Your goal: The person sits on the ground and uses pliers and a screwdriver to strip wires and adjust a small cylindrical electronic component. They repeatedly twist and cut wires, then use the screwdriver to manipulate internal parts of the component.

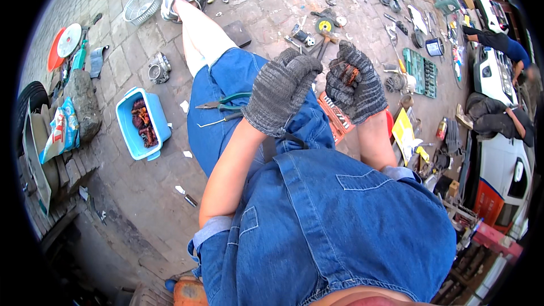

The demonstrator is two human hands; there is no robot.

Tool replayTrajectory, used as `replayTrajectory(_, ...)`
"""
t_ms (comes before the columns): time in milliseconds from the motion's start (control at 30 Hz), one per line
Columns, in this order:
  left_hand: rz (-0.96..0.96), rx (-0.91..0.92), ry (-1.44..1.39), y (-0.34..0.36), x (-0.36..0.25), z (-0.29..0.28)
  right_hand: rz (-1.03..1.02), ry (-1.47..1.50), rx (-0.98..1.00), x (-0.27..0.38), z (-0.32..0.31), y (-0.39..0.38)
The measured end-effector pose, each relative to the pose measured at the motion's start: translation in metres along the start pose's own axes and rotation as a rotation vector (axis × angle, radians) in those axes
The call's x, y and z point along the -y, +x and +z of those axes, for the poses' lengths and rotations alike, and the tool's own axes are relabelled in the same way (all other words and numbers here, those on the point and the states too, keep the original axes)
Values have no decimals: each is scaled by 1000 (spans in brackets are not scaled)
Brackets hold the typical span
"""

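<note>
Above my lap I hold both hands up close together, in dark grey knitted gloves. My right hand (358,88) curls around a small reddish-brown piece of wound copper wire (352,74), which shows between its fingers. The fingers of my left hand (280,88) are bent together, facing the wire piece; what they pinch, if anything, is hidden. On my denim-covered thigh, by the left wrist, lie green-handled long-nose pliers (211,105) and a thin hooked pick (218,120). A light blue plastic basin (122,130) stands on the ground to the left, with reddish-brown wire bundles (145,124) in it.
An orange-red socket case (339,127) lies beneath my right wrist. Hammers (324,45), a green socket set (420,73) and scattered parts cover the paving ahead and right. A metal housing (159,69) and white basket (141,7) sit left. Other people (498,116) are near white cars.
</note>
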State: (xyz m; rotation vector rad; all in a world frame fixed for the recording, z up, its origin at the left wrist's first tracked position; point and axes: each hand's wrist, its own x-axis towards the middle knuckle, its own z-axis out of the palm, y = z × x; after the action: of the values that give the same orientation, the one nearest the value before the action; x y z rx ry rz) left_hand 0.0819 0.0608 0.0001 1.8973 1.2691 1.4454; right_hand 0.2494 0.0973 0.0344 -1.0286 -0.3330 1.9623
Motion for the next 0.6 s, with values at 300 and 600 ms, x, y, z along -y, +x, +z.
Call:
replayTrajectory(300, 67, 126, 306, 0, -4, -5, -88, -275, 175, -3, 7, -7)
replayTrajectory(600, -176, 42, 494, -38, 32, -32, -275, -141, 88, 44, -5, -7)
